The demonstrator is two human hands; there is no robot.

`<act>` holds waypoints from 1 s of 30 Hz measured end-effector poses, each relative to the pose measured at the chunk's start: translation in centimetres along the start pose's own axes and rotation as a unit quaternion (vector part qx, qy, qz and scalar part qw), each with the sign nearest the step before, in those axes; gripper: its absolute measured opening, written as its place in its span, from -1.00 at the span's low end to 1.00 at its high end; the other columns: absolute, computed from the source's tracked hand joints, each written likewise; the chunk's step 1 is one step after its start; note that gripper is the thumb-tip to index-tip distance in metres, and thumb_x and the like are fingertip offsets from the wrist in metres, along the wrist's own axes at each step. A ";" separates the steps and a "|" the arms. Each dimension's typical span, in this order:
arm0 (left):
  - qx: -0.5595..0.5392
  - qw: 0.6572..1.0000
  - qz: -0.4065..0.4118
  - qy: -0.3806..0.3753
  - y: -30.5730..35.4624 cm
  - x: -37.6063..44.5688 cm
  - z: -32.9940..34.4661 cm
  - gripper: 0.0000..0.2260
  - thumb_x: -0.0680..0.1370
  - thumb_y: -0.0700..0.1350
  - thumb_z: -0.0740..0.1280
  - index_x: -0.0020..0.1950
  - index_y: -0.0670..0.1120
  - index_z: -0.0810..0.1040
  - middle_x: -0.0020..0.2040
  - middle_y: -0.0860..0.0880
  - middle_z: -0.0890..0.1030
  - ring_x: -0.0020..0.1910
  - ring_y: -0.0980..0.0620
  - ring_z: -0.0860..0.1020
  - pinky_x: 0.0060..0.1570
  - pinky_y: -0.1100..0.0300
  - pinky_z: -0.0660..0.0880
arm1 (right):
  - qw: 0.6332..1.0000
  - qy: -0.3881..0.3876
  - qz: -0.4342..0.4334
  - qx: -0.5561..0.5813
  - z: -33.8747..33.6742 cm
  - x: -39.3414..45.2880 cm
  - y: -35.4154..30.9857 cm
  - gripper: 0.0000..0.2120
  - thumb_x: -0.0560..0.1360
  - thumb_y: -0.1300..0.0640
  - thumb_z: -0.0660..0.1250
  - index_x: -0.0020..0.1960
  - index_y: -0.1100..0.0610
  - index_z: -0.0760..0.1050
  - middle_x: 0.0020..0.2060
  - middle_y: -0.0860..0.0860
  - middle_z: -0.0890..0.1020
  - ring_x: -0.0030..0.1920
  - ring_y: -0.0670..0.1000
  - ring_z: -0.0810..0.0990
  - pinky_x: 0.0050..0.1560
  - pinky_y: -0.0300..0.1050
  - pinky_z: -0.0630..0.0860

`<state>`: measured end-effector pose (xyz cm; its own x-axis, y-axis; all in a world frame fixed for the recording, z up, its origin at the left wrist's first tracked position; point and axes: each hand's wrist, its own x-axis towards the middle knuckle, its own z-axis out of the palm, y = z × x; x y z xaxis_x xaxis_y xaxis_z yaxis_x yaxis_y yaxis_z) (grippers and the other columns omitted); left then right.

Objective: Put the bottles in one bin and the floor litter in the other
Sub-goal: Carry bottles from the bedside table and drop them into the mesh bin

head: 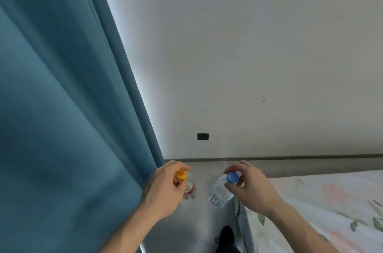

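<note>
My left hand point(165, 186) pinches the yellow cap of a clear bottle point(189, 190) with a red band, which hangs below my fingers. My right hand point(248, 187) grips the blue-capped neck of a second clear bottle point(219, 193), also hanging down. Both bottles are held in the air above the grey floor, side by side and apart. No bin and no floor litter is in view.
A teal curtain point(62, 107) fills the left side. A bed with a floral cover point(321, 207) stands at the right. A white wall point(248, 45) with a dark socket point(203, 136) faces me. A black shoe point(227, 236) shows on the grey floor point(186, 228) between curtain and bed.
</note>
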<state>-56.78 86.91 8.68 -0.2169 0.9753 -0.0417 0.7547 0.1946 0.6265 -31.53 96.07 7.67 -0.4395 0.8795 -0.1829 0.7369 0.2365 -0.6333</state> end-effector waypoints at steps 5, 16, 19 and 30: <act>-0.001 1.000 0.010 -0.009 1.5 6.5 0.3 -0.78 0.57 -0.04 0.38 0.13 0.27 0.57 0.03 0.36 0.56 -0.09 0.21 0.58 -0.10 0.33 0.55 | 1.000 0.013 0.005 0.013 -2.2 5.1 1.4 -0.81 0.44 -0.04 0.43 0.05 -0.19 0.57 0.01 -0.29 0.54 -0.13 -0.19 0.60 -0.10 -0.30 0.51; 0.010 0.999 0.023 -0.040 7.0 20.6 2.8 -0.76 0.60 -0.01 0.36 0.22 0.28 0.53 0.14 0.37 0.51 -0.02 0.23 0.58 0.02 0.30 0.58 | 0.999 0.012 0.012 0.039 -9.5 16.3 6.7 -0.82 0.43 0.00 0.43 0.02 -0.18 0.57 -0.01 -0.27 0.56 -0.11 -0.20 0.59 -0.14 -0.37 0.46; 0.018 0.997 0.043 -0.061 8.1 24.1 3.9 -0.76 0.60 -0.01 0.34 0.21 0.29 0.53 0.13 0.36 0.51 -0.07 0.25 0.57 -0.04 0.29 0.58 | 0.999 0.015 0.022 0.039 -11.1 18.5 8.1 -0.81 0.44 0.01 0.44 0.02 -0.19 0.56 -0.03 -0.25 0.55 -0.11 -0.19 0.58 -0.13 -0.35 0.46; 0.023 0.983 0.111 -0.146 11.4 37.1 7.6 -0.78 0.58 -0.04 0.32 0.16 0.24 0.56 0.10 0.34 0.52 -0.15 0.23 0.57 -0.07 0.23 0.57 | 0.992 0.054 0.103 0.045 -15.0 25.8 12.0 -0.82 0.44 -0.03 0.45 0.01 -0.21 0.54 -0.03 -0.26 0.54 -0.16 -0.15 0.59 -0.14 -0.30 0.47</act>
<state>-51.49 126.13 8.39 0.1389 0.9813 -0.1334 0.7923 -0.0294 0.6094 -26.38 127.82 6.64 -0.2223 0.9458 -0.2368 0.7549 0.0133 -0.6557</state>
